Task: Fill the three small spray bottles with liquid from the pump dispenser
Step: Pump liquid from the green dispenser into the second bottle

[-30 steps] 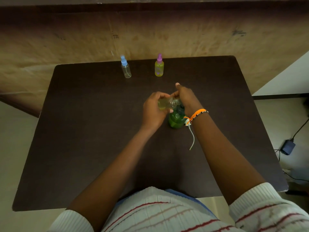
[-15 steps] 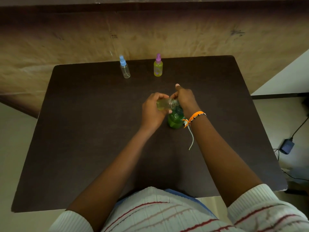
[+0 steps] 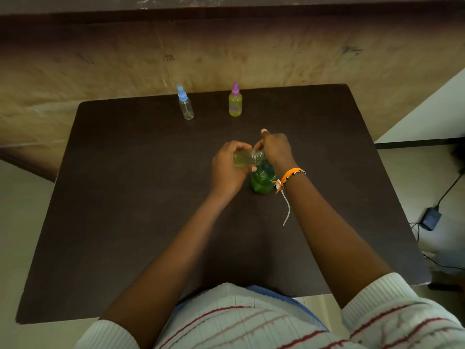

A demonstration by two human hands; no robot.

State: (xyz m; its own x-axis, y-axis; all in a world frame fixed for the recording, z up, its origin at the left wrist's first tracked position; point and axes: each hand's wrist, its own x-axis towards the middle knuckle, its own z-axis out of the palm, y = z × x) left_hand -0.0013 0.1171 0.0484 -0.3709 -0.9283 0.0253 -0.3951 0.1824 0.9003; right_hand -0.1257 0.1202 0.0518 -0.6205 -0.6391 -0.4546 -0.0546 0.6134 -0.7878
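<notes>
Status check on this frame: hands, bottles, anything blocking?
Left hand grips uncapped small bottle, tilted at green pump dispenser. Right hand on dispenser top. Purple-capped bottle yellow-filled, blue-capped bottle looks empty. Nothing in the way.

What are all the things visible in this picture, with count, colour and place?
table: one, dark brown, fills the middle of the view.
blue-capped spray bottle: one, clear, upright at the far edge, on the left.
purple-capped spray bottle: one, yellow-green, upright at the far edge, to the right of the blue-capped one.
uncapped small bottle: one, clear with yellowish liquid, held sideways over the table's middle.
pump dispenser: one, green, standing under the hands.
bracelets: orange and beaded, on the right wrist.
adapter with cable: one, dark, on the floor at right.
left hand: grips the small bottle.
right hand: over the dispenser's top, at the bottle's neck.
</notes>
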